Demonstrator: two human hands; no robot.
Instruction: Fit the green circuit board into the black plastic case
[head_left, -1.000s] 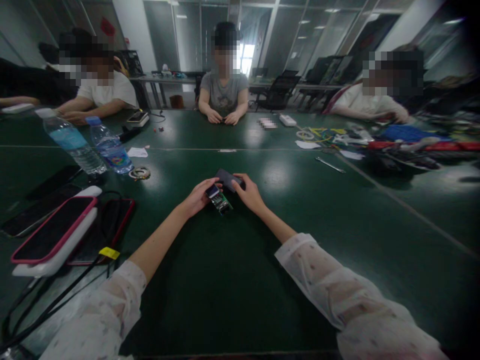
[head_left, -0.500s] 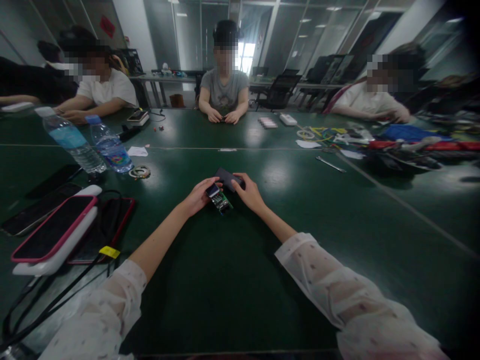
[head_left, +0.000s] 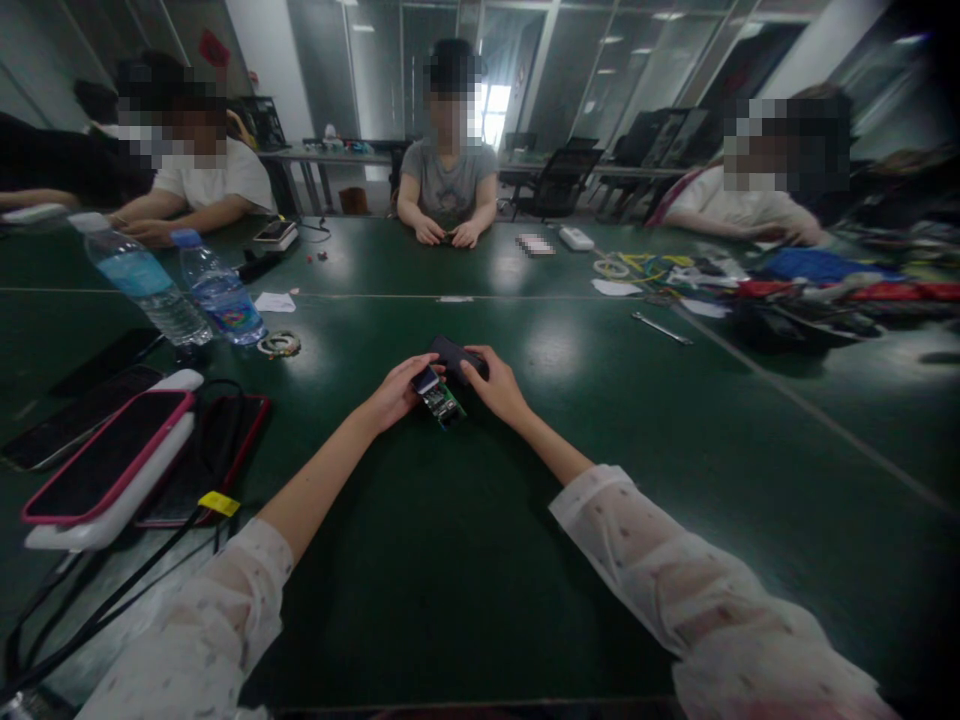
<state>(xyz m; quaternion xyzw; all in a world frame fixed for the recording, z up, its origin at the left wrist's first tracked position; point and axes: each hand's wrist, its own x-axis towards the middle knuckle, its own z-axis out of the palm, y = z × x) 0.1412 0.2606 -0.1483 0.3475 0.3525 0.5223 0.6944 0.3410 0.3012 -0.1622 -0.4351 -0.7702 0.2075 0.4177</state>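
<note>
A green table [head_left: 480, 580] fills the foreground. Phones [head_left: 112, 455] lie at the left, then two bottles [head_left: 214, 275] and a coil [head_left: 289, 350], a wrench [head_left: 661, 328] to the right, people [head_left: 450, 185] across. At mid-table, the left hand [head_left: 396, 396] has its fingers clamped on a green board [head_left: 444, 404] with a screen [head_left: 425, 381]; the right hand [head_left: 496, 388] grips a black case [head_left: 451, 357], thumb against fingers, just beside it. Blue bottle labels [head_left: 238, 316] seem too blurred to read.

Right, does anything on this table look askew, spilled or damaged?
No spill or damage shows. The bottles at left seem to lean, probably from lens distortion. The wires at right lie tangled. The board in the left hand is bare, components showing.
</note>
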